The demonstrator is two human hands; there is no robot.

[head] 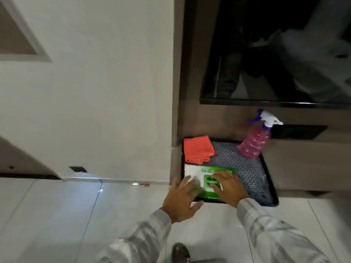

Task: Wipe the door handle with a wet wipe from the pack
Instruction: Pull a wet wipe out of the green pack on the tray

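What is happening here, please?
A person bends over a black tray and has both hands on a green wipes pack. The left hand is at its near left edge, the right hand on top. No wipe is out yet. An orange cloth and a pink spray bottle share the tray.

Both hands, left hand [181,201] and right hand [228,186], rest spread on the wipes pack [206,177] in the tray [266,179].
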